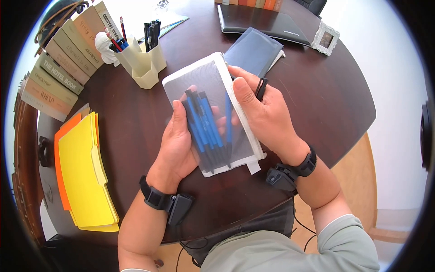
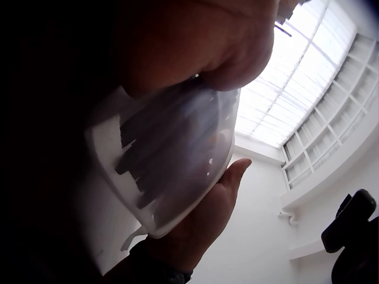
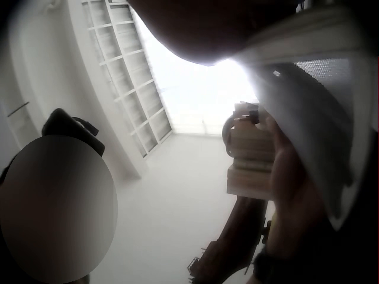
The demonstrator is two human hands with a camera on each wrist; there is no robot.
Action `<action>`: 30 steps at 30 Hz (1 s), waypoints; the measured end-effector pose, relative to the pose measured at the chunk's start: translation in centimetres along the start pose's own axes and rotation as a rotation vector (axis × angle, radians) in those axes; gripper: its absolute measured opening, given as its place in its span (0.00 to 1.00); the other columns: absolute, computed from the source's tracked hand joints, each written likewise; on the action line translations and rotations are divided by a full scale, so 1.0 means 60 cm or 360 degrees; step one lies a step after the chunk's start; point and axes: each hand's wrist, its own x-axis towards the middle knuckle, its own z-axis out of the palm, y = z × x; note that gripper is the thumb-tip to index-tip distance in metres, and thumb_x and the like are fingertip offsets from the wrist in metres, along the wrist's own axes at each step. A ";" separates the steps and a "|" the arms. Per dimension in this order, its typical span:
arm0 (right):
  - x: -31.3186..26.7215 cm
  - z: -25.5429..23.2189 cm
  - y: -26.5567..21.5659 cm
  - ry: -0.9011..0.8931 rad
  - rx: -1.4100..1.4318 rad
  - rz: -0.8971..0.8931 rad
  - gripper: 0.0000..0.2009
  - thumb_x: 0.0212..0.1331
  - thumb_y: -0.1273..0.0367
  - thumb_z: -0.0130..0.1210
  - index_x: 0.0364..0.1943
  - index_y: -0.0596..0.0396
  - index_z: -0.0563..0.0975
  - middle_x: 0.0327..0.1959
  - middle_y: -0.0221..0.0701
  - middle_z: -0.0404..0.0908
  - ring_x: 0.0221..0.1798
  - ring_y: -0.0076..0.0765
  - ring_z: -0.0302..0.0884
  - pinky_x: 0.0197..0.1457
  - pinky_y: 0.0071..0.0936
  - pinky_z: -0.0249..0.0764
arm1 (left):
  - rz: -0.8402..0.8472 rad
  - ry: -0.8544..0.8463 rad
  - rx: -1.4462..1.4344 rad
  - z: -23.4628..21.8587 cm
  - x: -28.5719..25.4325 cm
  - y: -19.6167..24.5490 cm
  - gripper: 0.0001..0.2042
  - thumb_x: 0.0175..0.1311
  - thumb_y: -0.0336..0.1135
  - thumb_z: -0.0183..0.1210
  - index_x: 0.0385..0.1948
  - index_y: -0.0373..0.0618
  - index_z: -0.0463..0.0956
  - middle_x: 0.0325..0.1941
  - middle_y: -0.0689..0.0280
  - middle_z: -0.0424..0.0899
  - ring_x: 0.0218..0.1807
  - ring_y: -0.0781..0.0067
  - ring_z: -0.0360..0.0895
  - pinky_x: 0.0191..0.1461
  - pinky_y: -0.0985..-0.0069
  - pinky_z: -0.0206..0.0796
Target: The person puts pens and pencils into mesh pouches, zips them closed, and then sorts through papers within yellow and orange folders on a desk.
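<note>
Lettering is mostly on the row of books at the surface's far left. White spine [image 1: 108, 21]: COUNTRY, then a second word starting STRO. Tan spine [image 1: 86, 32]: "of Wrath". Another pale spine [image 1: 75, 51] seems to read "farewell to", the rest unclear. Grey-green spine [image 1: 61, 72]: THE HOTEL BOOK. Below it, GEOGRAPHIC; then an orange-toned spine [image 1: 53, 100] beginning WHISP. Dark laptop [image 1: 265, 23] bears a pale brand mark, too small to make out. Printing on the blue pens [image 1: 209, 121]: illegible.
</note>
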 end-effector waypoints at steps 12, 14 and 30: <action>-0.002 0.001 -0.005 -0.0121 -0.0052 0.0031 0.29 0.74 0.49 0.56 0.65 0.59 0.77 0.41 0.31 0.87 0.35 0.22 0.84 0.39 0.20 0.77 | 0.0013 -0.0123 -0.0024 0.017 -0.005 0.006 0.31 0.80 0.63 0.34 0.76 0.58 0.57 0.69 0.58 0.75 0.64 0.59 0.79 0.64 0.55 0.78; -0.004 -0.002 -0.013 -0.0187 -0.0081 0.0157 0.30 0.73 0.49 0.57 0.65 0.60 0.76 0.42 0.33 0.88 0.36 0.23 0.85 0.38 0.20 0.78 | 0.0002 -0.0136 -0.0048 0.028 -0.007 0.008 0.31 0.81 0.63 0.33 0.76 0.57 0.57 0.70 0.55 0.74 0.64 0.59 0.79 0.65 0.55 0.77; 0.003 -0.005 -0.003 -0.0029 0.0269 0.0117 0.17 0.78 0.64 0.54 0.61 0.62 0.76 0.45 0.35 0.87 0.41 0.26 0.87 0.39 0.20 0.82 | 0.0035 0.0060 -0.0162 0.013 0.000 0.005 0.32 0.79 0.63 0.36 0.77 0.55 0.55 0.56 0.58 0.79 0.58 0.56 0.83 0.61 0.58 0.79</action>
